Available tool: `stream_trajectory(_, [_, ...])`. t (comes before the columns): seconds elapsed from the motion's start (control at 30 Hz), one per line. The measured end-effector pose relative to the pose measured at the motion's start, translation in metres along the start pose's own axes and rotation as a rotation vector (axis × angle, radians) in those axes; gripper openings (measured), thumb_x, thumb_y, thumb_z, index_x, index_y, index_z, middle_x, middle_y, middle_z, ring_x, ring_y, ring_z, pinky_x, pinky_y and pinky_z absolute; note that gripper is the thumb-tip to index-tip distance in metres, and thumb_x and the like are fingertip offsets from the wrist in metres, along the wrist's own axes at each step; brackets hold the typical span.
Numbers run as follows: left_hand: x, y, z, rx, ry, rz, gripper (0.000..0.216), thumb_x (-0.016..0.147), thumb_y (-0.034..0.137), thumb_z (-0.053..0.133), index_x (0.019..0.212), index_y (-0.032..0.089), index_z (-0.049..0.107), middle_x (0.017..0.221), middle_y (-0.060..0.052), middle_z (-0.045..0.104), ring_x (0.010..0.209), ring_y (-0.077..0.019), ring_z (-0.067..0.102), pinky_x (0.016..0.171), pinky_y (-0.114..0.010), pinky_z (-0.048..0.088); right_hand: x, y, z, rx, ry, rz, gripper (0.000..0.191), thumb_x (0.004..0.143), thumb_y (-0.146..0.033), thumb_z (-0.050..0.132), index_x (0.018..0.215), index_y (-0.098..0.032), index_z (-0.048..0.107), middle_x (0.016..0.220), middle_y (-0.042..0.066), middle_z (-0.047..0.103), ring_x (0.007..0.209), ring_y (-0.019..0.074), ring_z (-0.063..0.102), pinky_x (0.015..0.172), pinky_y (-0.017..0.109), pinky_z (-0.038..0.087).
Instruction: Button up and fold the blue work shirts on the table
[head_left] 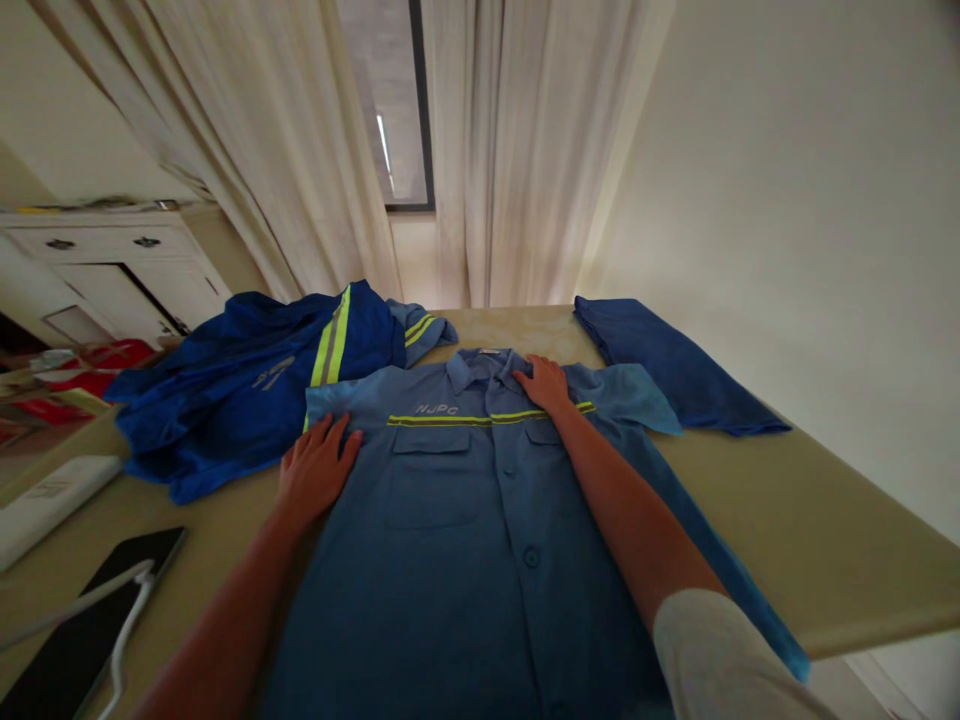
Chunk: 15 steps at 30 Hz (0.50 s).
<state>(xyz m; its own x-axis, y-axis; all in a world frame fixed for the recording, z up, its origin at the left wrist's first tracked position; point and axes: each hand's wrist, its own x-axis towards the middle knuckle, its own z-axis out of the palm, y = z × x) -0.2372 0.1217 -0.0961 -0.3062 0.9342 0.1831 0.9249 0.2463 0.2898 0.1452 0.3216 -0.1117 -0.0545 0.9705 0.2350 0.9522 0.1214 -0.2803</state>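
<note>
A light blue work shirt (pixel 465 520) with a yellow reflective stripe across the chest lies face up and buttoned on the table (pixel 825 500). My left hand (pixel 316 468) rests flat on the shirt's left shoulder edge, fingers spread and open. My right hand (pixel 544 384) lies flat on the shirt just right of the collar, fingers stretched out, holding nothing. Both forearms reach across the shirt from the near edge.
A crumpled dark blue jacket (pixel 255 385) with reflective stripes lies at the left. A folded dark blue garment (pixel 675 365) sits at the far right. A black tablet (pixel 82 620) with a white cable and a white device (pixel 45 505) lie near left. Curtains hang behind.
</note>
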Motion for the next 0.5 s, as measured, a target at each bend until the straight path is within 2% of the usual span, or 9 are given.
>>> stream_trajectory(0.17, [-0.004,0.010,-0.010,0.093,0.018,-0.138,0.068,0.106,0.058,0.025,0.147,0.019,0.061,0.155,-0.015,0.057,0.140,-0.0432,0.050,0.112,-0.065,0.043,0.003,0.001,0.001,0.040,0.035,-0.001,0.059,0.102,-0.055,0.059,0.147,-0.016,0.058,0.144,0.016,0.064,0.132,0.0349,0.055,0.109,0.045,0.041])
stream_trajectory(0.33, [-0.008,0.014,-0.016,0.130,0.018,-0.138,0.065,0.105,0.057,0.028,0.144,0.020,0.064,0.151,-0.018,0.059,0.137,-0.0443,0.052,0.107,-0.065,0.046,0.001,-0.001,0.001,0.034,0.028,-0.009,0.056,0.102,-0.054,0.059,0.145,-0.018,0.060,0.141,0.016,0.065,0.131,0.0351,0.054,0.107,0.046,0.041])
stream_trajectory(0.5, [-0.006,0.012,-0.018,0.107,0.060,-0.142,0.061,0.106,0.055,0.031,0.139,0.019,0.067,0.147,-0.020,0.061,0.134,-0.0463,0.053,0.107,-0.069,0.044,0.000,-0.001,0.001,0.033,0.023,-0.043,0.053,0.103,-0.050,0.058,0.146,-0.019,0.059,0.144,0.017,0.064,0.132,0.0349,0.055,0.109,0.047,0.040])
